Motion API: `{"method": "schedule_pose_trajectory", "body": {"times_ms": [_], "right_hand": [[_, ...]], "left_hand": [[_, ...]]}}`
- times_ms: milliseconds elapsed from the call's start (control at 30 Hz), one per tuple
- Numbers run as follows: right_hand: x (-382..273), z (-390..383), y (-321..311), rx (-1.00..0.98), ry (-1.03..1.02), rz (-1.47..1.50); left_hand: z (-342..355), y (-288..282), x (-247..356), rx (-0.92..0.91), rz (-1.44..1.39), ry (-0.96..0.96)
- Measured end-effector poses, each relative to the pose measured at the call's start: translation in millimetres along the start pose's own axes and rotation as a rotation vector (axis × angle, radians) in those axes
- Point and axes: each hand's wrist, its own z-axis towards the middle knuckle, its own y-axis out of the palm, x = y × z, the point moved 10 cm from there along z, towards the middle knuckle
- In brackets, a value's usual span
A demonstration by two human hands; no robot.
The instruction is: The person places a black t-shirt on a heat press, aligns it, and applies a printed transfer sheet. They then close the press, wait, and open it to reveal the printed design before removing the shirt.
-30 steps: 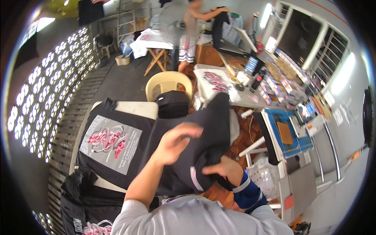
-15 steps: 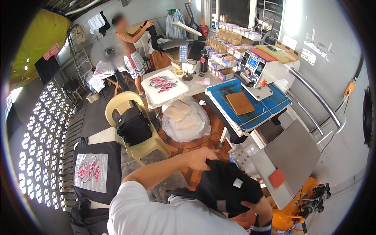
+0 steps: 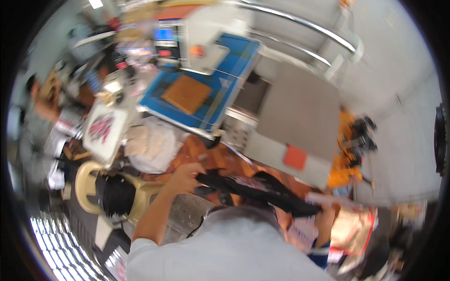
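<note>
Cloth [image 3: 262, 189] stretched over floor [image 3: 228, 160], fingers [image 3: 195, 169] at opposite edges.

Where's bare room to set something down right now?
Widest: the grey panel, bordered by the red square near its front edge and the orange machine on its right. Smaller: the blue bed, right of the brown pad. Crowded: near the right hand, with a red-edged package close; blurred clutter left of the press head.

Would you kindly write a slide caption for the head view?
Left hand and right hand hold a black garment between them; beyond, a blue press bed carries a brown pad.
</note>
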Motion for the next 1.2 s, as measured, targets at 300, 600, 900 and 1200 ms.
{"method": "schedule_pose_trajectory", "body": {"times_ms": [300, 600, 900, 1200], "right_hand": [[-41.3, 167.8, -247.9, 0.612, 0.073, 0.104], [19.0, 508.1, -235.3, 0.282, 0.083, -0.235], [147.9, 617.1, -88.9, 0.205, 0.607, 0.218], [-29.3, 535.2, -9.7, 0.294, -0.642, -0.176]], "left_hand": [[147.0, -104.4, 251.0, 0.594, 0.262, 0.507], [531.8, -106.6, 265.2, 0.649, 0.734, 0.287], [686.5, -36.9, 104.0, 0.672, 0.292, -0.203], [498.1, 167.8, 186.2, -0.031, 0.588, 0.848]]}}
